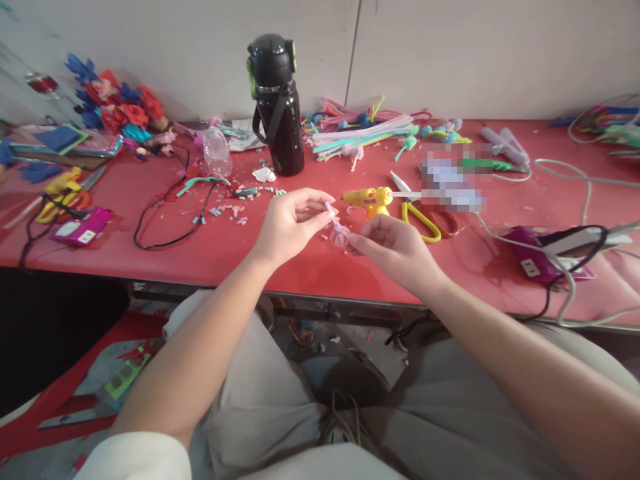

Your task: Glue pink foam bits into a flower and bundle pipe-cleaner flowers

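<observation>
Between my hands, over the front part of the red table, is a small pink flower-like piece (340,234) with a thin lilac stem. My left hand (295,223) pinches the stem between thumb and fingertips. The thumb and fingers of my right hand (395,250) are closed on the petal edge. Just behind my hands lies a yellow glue gun (370,199). Scissors with yellow and red handles (423,220) rest to its right, partly behind my right hand.
A tall black bottle (285,127) stands behind my left hand. Bundled coloured stems (365,133) lie at the back. Purple power boxes (83,227) with cords sit on both sides. Scraps and a clear plastic bottle (217,153) are at left; a red-and-blue bouquet (125,107) stands beyond.
</observation>
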A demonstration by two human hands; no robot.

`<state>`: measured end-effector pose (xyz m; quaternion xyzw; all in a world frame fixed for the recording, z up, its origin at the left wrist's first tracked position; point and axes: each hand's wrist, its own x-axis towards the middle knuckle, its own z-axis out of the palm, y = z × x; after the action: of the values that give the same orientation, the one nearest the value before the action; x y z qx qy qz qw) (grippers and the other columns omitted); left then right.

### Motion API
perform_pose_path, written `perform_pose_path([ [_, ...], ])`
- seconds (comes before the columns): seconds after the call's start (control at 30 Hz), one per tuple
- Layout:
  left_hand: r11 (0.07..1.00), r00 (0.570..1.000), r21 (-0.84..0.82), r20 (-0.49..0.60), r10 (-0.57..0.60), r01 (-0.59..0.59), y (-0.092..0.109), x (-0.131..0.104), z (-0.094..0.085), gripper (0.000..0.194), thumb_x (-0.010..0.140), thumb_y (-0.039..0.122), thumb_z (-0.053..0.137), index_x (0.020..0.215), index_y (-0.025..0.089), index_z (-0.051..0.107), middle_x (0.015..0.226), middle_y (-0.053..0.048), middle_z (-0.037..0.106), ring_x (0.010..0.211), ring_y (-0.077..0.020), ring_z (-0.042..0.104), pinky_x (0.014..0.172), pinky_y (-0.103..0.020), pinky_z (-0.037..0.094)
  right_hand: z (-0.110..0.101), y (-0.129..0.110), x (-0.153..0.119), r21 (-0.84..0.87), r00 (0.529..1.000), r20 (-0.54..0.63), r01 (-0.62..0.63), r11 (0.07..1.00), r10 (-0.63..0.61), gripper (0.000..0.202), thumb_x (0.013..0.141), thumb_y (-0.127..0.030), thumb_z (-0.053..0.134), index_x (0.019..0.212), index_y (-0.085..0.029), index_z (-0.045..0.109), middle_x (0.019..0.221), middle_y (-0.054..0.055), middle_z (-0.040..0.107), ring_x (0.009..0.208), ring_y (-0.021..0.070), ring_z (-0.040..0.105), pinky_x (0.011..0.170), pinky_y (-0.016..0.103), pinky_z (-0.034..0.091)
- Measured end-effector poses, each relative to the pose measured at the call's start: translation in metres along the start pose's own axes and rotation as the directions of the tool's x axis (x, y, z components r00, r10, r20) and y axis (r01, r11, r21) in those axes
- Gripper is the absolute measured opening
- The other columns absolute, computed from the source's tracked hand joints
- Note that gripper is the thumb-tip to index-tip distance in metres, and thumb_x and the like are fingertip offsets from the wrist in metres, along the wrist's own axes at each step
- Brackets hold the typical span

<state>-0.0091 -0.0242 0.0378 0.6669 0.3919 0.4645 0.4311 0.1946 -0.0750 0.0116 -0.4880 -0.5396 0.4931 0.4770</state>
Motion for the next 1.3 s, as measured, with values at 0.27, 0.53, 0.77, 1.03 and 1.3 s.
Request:
perform_pose_path([
  [0.27,1.0,1.0,0.004,0.011,0.0,0.0,0.0007,0.0003,-0.0002,0.021,0.081,0.027,0.083,0.097,0.017,0.075,0.089,-0.006,0.08,0.081,-0.0192,0.079,0.081,-0.033,0.068,0.0003,0.0008,0.0002,-0.004,0.999,-0.032,0.007,1.0,-0.007,0.05,0.073,-0.059,0.09,0.078,-0.023,0.056,0.083,0.007,0.076,0.085,0.0257,0.079,0.078,0.041,0.065],
  [0.53,1.0,1.0,0.023,0.019,-0.002,0.001,0.0039,-0.0014,0.001,0.019,0.082,0.027,0.082,0.097,0.018,0.075,0.089,-0.006,0.081,0.08,-0.019,0.079,0.079,-0.033,0.068,-0.0001,0.0021,0.0008,0.001,1.0,-0.02,0.003,1.0,-0.003,0.05,0.074,-0.058,0.09,0.077,-0.023,0.056,0.083,0.007,0.077,0.087,0.0264,0.08,0.079,0.041,0.064],
  [0.77,1.0,1.0,0.029,0.026,-0.009,0.008,0.0046,-0.0024,0.0014,0.015,0.082,0.023,0.08,0.096,0.018,0.075,0.09,-0.006,0.081,0.082,-0.0194,0.079,0.08,-0.033,0.068,0.0002,0.0048,0.0018,0.001,1.0,-0.02,0.01,1.0,-0.01,0.049,0.074,-0.059,0.089,0.076,-0.024,0.056,0.08,0.005,0.076,0.085,0.0252,0.078,0.078,0.041,0.063],
  [1.03,0.999,0.999,0.041,0.034,0.024,-0.025,0.0083,-0.0034,0.0018,0.011,0.082,0.019,0.079,0.093,0.018,0.077,0.092,-0.005,0.082,0.086,-0.0194,0.08,0.081,-0.031,0.067,0.0011,0.0022,0.0031,0.035,1.0,-0.01,-0.016,0.999,0.016,0.041,0.076,-0.049,0.088,0.074,-0.022,0.058,0.078,0.004,0.074,0.079,0.0207,0.075,0.077,0.038,0.06],
  [1.3,0.998,0.998,0.049,0.053,0.026,-0.028,0.0068,-0.0051,0.0025,0.012,0.083,0.021,0.08,0.094,0.018,0.077,0.094,-0.006,0.082,0.084,-0.0196,0.079,0.083,-0.033,0.068,0.0039,-0.0002,0.0025,0.038,1.0,-0.007,-0.017,0.999,0.017,0.038,0.075,-0.044,0.087,0.073,-0.023,0.056,0.077,0.004,0.074,0.081,0.0215,0.076,0.077,0.038,0.06],
])
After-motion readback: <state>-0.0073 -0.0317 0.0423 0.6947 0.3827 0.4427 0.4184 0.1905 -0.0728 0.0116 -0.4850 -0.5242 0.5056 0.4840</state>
